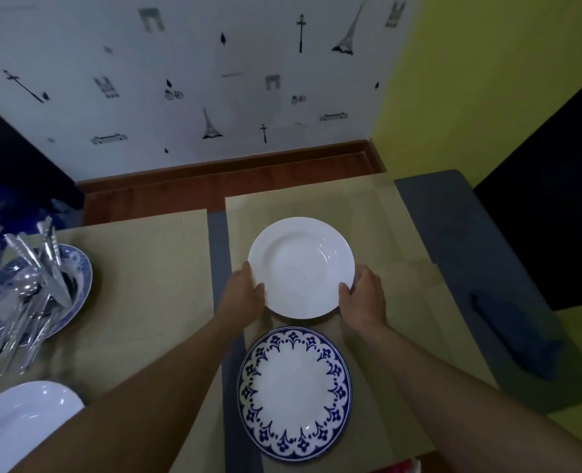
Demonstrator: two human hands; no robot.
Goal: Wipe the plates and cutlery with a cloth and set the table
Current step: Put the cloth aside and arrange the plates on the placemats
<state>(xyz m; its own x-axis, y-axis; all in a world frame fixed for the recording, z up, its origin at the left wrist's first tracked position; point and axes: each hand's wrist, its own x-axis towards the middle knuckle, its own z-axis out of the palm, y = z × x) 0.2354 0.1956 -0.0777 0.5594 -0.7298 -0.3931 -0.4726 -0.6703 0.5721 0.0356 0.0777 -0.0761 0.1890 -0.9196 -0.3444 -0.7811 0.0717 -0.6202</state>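
Both hands held one item. The left hand [245, 291] gripped the near-left rim of the plain white plate [301, 268] with the thumb lying on top of the rim. The right hand [364, 298] gripped the near-right rim in the same way. This plate sat over the far half of the right tan mat [402, 302]; whether it rested on the mat or was held just clear of it could not be told. It held nothing.

Just near of it on the same mat lay a blue-patterned plate [294, 394], flat and also holding nothing. The two plates stood close together but apart.

At the far left, a blue-and-white dish [78, 264] held a heap of cutlery [37, 288]. The handles stuck up and spilled over its near rim; individual pieces were too blurred to identify. A second white plate [20, 425] lay at the near-left corner, partly cut off by the frame.

On the grey table [453, 233] to the right lay a dark blue item, probably the folded cloth [514, 339], well apart from both hands.
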